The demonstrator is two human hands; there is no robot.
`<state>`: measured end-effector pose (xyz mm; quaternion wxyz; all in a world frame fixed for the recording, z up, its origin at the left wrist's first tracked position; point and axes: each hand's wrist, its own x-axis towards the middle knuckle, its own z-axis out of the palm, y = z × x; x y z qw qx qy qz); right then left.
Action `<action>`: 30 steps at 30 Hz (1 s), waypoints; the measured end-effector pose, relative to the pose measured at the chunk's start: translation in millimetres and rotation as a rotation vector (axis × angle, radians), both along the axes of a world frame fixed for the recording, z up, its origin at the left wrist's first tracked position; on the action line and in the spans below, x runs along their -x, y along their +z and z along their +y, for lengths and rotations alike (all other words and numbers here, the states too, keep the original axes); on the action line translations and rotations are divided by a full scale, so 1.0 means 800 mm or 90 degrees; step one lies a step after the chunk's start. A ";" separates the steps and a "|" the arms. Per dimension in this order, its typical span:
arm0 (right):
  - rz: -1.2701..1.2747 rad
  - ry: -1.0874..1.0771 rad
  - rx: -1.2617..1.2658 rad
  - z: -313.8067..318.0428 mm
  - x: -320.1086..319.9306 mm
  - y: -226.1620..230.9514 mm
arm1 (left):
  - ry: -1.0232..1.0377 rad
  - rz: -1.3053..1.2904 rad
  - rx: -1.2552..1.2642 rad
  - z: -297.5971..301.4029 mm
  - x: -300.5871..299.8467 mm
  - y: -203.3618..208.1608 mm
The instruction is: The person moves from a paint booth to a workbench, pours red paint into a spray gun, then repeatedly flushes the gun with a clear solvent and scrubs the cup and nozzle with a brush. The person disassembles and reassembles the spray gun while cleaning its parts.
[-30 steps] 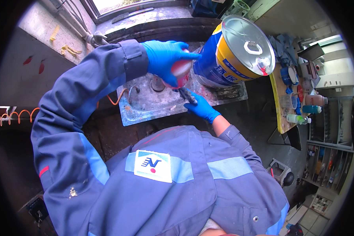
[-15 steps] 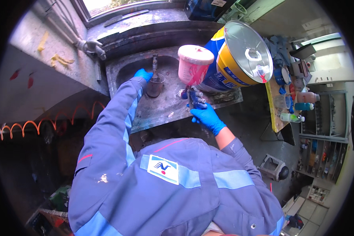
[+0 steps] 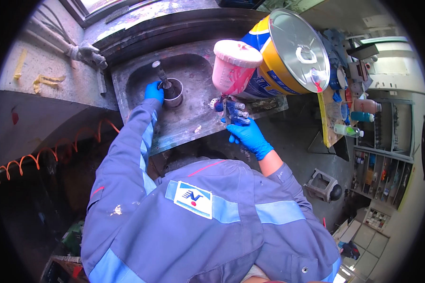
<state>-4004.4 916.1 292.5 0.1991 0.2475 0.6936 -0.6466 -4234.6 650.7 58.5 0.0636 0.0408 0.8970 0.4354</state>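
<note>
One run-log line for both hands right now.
left hand: at cup in sink | right hand: holding spray gun | pink pot: lidded, atop spray gun

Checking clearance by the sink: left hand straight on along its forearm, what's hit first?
Probably the tool handle leaning in the cup, just ahead of the left hand; depth is unclear, so it might pass beneath.

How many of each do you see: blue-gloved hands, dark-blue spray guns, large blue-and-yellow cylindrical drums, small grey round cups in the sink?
Blue-gloved left hand and right hand: 2
Dark-blue spray gun: 1
Large blue-and-yellow cylindrical drum: 1
Small grey round cup in the sink: 1
Total: 5
</note>
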 end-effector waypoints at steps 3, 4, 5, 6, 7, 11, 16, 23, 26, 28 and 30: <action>-0.012 -0.006 -0.019 -0.001 0.007 -0.002 | 0.084 0.052 -0.015 0.007 -0.027 0.004; -0.014 -0.003 -0.016 -0.002 0.010 -0.003 | 0.086 0.029 -0.111 0.014 -0.034 0.000; -0.024 -0.003 -0.016 -0.003 0.011 -0.004 | 0.081 0.090 -0.131 0.019 -0.041 -0.008; -0.020 0.008 -0.011 -0.004 0.013 -0.004 | 0.115 -0.007 -0.143 0.023 -0.045 -0.017; -0.022 0.014 -0.011 -0.005 0.014 -0.005 | 0.147 -0.102 -0.156 0.031 -0.049 -0.027; -0.048 0.037 -0.031 -0.008 0.015 -0.002 | 0.050 -0.066 0.103 0.030 -0.049 -0.063; -0.059 0.032 -0.019 -0.008 0.014 -0.005 | -0.065 -0.180 0.070 0.024 -0.017 -0.046; 0.015 0.026 0.017 -0.001 0.014 -0.016 | -0.091 -0.052 0.027 0.002 -0.025 0.011; 0.042 0.019 0.022 -0.004 0.021 -0.018 | -0.073 -0.034 -0.222 -0.013 -0.021 0.001; 0.071 0.013 0.000 -0.010 0.031 -0.021 | -0.031 -0.081 -0.330 -0.017 -0.011 -0.013; 0.093 0.026 0.008 -0.017 0.039 -0.023 | 0.006 -0.144 -0.283 -0.014 -0.006 -0.028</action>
